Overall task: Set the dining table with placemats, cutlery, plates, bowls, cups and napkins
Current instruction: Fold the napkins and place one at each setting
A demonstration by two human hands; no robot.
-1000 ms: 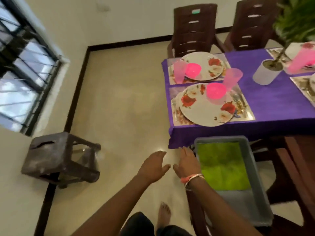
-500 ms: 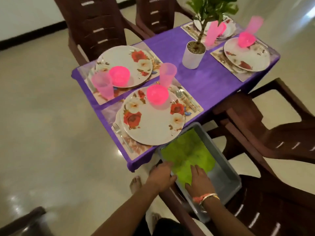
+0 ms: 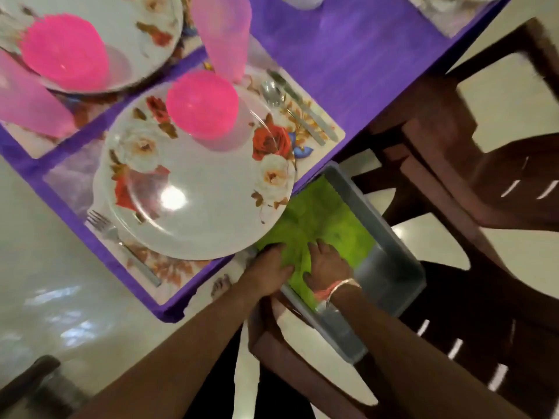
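The napkins (image 3: 326, 219) are bright green and soft, with wrinkles in the cloth. They lie flat inside a grey bin (image 3: 393, 285) and cover most of its bottom.

Both hands are at the near end of the bin. The right hand (image 3: 328, 267) lies flat on the green cloth with its fingers straight and spread, pressing down. It has a pink and silver bangle (image 3: 338, 288) at the wrist. The left hand (image 3: 269, 270) reaches over the bin's left edge and touches the same cloth. I cannot tell if it pinches the cloth or only rests there.

Just left of the bin, and higher up, is the tabletop with a purple cloth (image 3: 348, 49). Nearest the bin is a big white plate (image 3: 193, 189) with red and white roses. A pink bowl (image 3: 201, 104) sits on the plate, on the side away from the bin, and a pink cup (image 3: 223, 34) stands past it. A spoon (image 3: 272, 92) and a knife (image 3: 305, 107) lie on a flowery placemat (image 3: 326, 131) beyond the bin's far end. A fork (image 3: 121, 240) lies well left of the bin. The bin rests on a brown chair (image 3: 472, 343).
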